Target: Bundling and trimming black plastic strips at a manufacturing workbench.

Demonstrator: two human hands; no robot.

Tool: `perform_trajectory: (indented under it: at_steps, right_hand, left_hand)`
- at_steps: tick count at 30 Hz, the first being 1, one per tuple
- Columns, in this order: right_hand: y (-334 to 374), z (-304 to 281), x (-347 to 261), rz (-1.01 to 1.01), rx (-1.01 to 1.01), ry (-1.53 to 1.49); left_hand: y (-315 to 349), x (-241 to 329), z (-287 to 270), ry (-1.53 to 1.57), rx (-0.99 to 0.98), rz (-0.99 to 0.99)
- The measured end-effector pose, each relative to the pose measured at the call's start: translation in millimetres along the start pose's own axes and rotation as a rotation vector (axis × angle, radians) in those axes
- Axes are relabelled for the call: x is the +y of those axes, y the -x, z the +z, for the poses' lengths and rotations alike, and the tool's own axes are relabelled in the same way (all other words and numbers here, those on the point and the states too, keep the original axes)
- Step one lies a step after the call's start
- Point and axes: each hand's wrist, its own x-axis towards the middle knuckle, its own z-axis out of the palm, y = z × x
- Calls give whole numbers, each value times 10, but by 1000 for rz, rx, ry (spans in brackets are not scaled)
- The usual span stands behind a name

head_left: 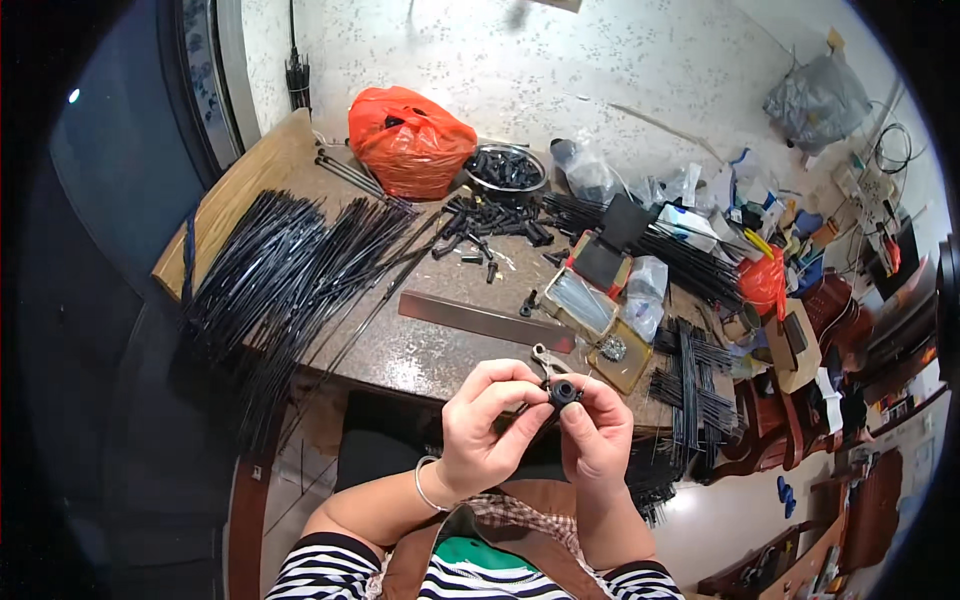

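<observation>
Between my two hands, just over the front edge of the table, is a small black hollow plastic fitting (563, 393), its round open end facing up toward me. My left hand (495, 415) pinches it from the left with thumb and forefinger. From the right, my right hand (597, 425) grips the same piece with thumb and fingers. A metal tool with a looped end (547, 358), perhaps pliers, lies right behind my fingertips. Another small black fitting (528, 303) stands on the table beyond it. My fingers hide part of the held piece.
Bundles of thin black rods (270, 265) cover the table's left side. A metal bar (480, 320) lies across the middle. Behind are loose black fittings (490, 222), a filled metal bowl (507, 168) and a red plastic bag (412, 145). Rightward sits a box of thin pale pins (582, 302).
</observation>
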Motion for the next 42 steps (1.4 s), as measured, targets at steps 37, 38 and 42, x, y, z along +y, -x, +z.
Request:
perform_trajectory:
  at_steps: [37, 38, 42]
  right_hand:
    - [58, -28, -779, -821, -86, 1349]
    - [13, -43, -811, -805, -111, 1328]
    - [-97, -229, -646, -772, -194, 1055]
  left_hand:
    - [30, 346, 233, 783, -161, -432]
    - [17, 340, 254, 729, -167, -374]
    - [-27, 160, 353, 442, -166, -231]
